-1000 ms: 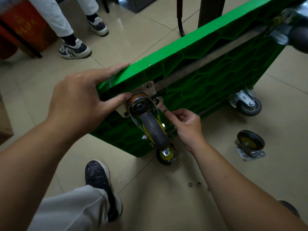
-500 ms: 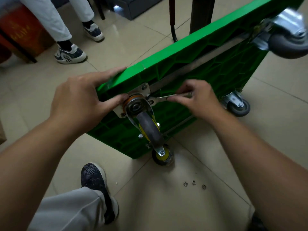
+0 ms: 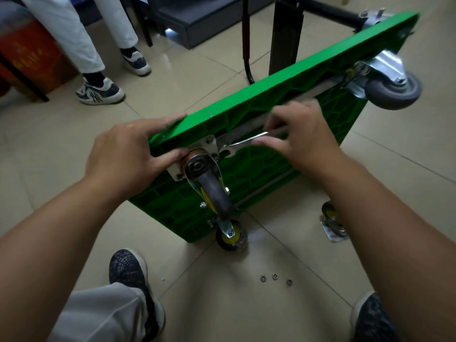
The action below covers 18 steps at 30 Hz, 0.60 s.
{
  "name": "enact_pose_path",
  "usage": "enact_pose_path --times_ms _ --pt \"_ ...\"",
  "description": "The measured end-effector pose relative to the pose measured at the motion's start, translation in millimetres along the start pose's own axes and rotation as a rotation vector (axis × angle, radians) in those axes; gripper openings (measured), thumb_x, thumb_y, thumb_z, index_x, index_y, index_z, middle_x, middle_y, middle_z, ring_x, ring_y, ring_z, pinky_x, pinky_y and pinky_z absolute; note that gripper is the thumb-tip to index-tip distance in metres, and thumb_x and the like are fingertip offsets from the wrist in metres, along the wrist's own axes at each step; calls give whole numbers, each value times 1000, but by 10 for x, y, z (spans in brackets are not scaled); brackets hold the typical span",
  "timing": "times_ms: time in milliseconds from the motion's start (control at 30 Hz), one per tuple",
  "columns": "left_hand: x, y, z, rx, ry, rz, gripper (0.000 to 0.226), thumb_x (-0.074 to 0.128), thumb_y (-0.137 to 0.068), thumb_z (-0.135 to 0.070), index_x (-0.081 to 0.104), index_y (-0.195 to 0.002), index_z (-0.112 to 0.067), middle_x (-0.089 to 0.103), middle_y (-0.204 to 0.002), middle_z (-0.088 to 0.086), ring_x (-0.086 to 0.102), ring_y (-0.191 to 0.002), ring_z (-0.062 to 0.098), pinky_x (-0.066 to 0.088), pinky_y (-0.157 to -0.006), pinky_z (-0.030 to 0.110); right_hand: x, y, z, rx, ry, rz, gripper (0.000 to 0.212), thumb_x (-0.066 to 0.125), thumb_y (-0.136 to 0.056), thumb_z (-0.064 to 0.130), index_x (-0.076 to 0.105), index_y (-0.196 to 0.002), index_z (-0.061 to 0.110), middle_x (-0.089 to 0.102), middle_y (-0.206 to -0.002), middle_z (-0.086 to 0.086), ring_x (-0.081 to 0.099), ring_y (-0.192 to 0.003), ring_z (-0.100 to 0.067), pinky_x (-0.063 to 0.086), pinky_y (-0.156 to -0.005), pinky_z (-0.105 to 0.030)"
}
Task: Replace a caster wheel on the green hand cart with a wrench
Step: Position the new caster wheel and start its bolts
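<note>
Fingers [image 3: 265, 141] of right hand [image 3: 303, 134] pinch wrench [image 3: 246, 141] handle.

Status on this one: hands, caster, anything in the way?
Left hand grips green cart edge, thumb at caster plate. Right hand holds wrench, head at plate's bolt. Loose caster, three washers on floor, not obstructing.
</note>
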State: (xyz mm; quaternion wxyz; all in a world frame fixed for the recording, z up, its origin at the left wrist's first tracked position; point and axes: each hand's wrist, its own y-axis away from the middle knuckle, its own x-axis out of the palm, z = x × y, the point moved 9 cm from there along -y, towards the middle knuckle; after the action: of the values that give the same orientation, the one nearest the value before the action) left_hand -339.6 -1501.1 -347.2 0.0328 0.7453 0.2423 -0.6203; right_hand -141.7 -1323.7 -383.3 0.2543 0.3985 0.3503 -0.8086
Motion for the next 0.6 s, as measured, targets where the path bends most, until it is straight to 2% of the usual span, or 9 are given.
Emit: enact_pose_path --times_ms 33,100,133,200,367,600 --pt "-2 -4 -1 3 -1 -2 64 73 -83 -56 47 -142 -59 74 -120 2 67 -97 34 52 -74 42 50 115 -207 144 -224 -31 39 76 -74 55 67 -85 19 68 -84 3 62 -85 -16 48 -79 -32" --pt "-5 -7 -11 12 -4 -1 65 74 -83 -54 46 -142 -58 74 -121 2 67 -97 34 53 -74 43 288 443 -525 416 -655 -171 31 83 -77 39 70 -83 12 70 -78 -4 64 -72 -10 51 -69 -27" --pt "-1 -9 -17 19 -7 2 65 74 -84 -53 46 -143 -57 74 -122 2 67 -97 34 53 -74 43 495 615 -605 529 -812 -204 27 83 -78 32 70 -82 9 70 -77 -7 62 -69 -11 50 -67 -27" --pt "-4 -11 -21 33 -15 -2 64 71 -85 -54 46 -144 -56 73 -122 2 67 -99 34 54 -75 45 949 886 -604 681 -1030 -183 26 83 -75 29 69 -81 9 69 -74 -5 62 -70 -11 50 -68 -26" --pt "12 -28 -6 50 -26 2 64 68 -86 -56 46 -146 -55 73 -124 1 68 -101 33 54 -75 46 1544 1037 -376 787 -1283 -132 32 82 -68 32 68 -83 8 72 -76 -1 70 -77 -12 53 -75 -22" --pt "17 -16 7 46 -25 4 65 68 -85 -57 46 -146 -52 71 -128 0 68 -106 31 56 -78 48 1698 846 -257 757 -1405 -99 20 79 -73 23 65 -80 10 70 -75 -1 67 -72 -8 52 -68 -17"
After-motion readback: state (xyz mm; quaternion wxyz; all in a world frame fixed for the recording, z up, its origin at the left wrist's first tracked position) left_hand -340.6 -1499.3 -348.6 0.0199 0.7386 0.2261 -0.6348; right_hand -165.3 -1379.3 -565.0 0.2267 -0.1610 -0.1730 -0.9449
